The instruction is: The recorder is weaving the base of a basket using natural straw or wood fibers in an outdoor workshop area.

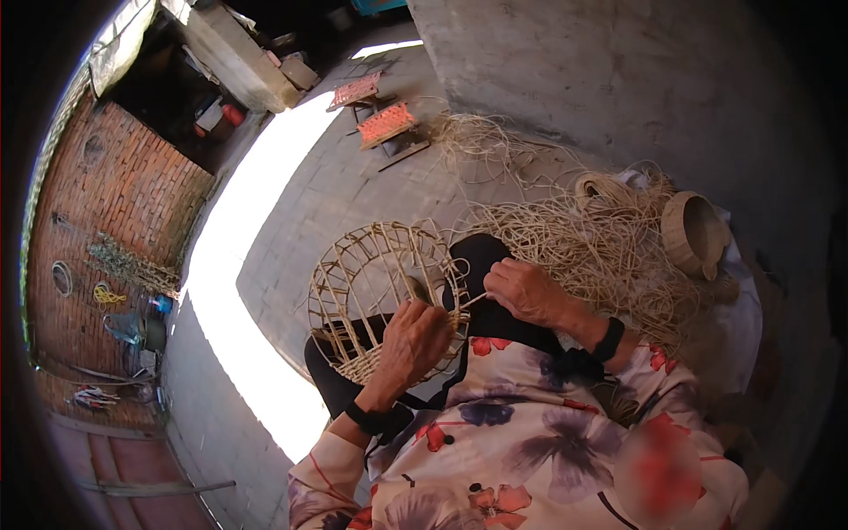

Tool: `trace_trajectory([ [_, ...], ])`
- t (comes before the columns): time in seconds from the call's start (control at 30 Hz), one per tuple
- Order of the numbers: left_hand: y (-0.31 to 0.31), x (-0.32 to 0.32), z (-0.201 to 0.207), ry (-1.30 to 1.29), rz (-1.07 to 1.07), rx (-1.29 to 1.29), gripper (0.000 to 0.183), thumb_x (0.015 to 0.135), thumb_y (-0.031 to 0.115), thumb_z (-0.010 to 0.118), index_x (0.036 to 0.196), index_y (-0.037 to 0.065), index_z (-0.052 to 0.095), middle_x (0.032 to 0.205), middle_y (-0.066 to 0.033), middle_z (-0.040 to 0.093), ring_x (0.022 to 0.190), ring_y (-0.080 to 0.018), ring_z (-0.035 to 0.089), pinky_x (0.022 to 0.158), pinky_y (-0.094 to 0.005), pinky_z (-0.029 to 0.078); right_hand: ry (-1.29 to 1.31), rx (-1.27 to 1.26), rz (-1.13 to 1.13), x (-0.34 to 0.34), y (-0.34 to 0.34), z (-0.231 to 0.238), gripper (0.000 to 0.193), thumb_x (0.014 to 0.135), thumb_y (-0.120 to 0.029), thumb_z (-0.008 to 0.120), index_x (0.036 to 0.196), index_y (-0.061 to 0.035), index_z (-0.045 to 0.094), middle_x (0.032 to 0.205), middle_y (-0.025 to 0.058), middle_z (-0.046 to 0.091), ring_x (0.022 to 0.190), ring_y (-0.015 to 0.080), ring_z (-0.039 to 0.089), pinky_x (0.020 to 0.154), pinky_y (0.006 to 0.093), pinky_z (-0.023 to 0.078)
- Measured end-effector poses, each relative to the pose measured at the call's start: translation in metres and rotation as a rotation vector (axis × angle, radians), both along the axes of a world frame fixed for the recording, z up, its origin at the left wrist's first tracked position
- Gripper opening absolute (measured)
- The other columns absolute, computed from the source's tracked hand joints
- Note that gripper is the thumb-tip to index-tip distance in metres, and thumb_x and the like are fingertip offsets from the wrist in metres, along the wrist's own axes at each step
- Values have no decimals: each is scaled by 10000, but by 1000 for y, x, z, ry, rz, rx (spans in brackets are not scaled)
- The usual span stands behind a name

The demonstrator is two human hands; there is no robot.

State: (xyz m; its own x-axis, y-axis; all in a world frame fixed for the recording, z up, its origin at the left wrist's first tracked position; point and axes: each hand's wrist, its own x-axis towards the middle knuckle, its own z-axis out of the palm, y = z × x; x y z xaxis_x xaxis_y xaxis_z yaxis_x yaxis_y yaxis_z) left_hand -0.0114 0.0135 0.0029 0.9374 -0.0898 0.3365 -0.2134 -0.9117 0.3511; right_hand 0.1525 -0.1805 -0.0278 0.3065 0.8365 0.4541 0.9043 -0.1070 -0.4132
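Observation:
A half-woven basket (357, 364) of pale straw-coloured cord rests across my lap, its far side an open lattice and its near edge densely woven. My left hand (413, 339) is closed on the basket's right side, with the fingertips partly hidden behind the knuckles. Just right of the basket, over my dark-clothed knee, my right hand (527, 291) pinches a thin strand of cord (475, 301). That strand runs taut from the basket's rim to my right fingers.
A big tangle of loose cord (565, 234) spreads on the floor at right, beside a round woven basket (695, 235) and white cloth (744, 327). Two low stools with red woven seats (386, 124) stand ahead. A grey wall (618, 79) rises behind the cord; a brick wall (115, 185) is at left.

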Motion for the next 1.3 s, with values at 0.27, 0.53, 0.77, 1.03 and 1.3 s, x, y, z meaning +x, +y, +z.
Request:
trace_trajectory([
  [0.27,-7,-8,2,-10,34,5,366,780,121,732,1118,56,607,886,-101,587,781,-297,552,724,-395,447,-90,208,203,-2,49,34,133,762,-131,660,839,-91,558,805,49,567,766,243,621,653,369,488],
  [0.53,-10,-5,-4,-6,70,72,451,780,131,733,1206,50,611,906,-101,574,815,-292,535,741,-395,439,-273,321,90,12,80,24,168,751,-143,725,835,-100,586,809,38,570,785,232,592,690,355,457],
  [0.77,-17,0,5,51,127,35,360,807,186,710,1140,61,654,901,-117,544,841,-307,547,742,-406,448,319,201,-139,-9,26,13,117,810,-113,675,904,-58,632,744,83,632,659,272,623,630,363,499],
  [1.03,-7,21,11,520,259,-63,334,857,256,670,1150,98,687,770,-151,690,747,-318,689,687,-396,522,1413,-278,19,-10,24,2,380,889,-99,482,1249,-31,582,730,86,690,507,116,583,402,246,445],
  [1.3,9,24,-4,593,228,-283,348,825,325,674,1124,151,706,769,-161,689,791,-338,686,721,-426,526,896,-631,8,-12,42,15,334,804,-84,530,1110,-105,662,696,140,700,614,239,689,504,342,530],
])
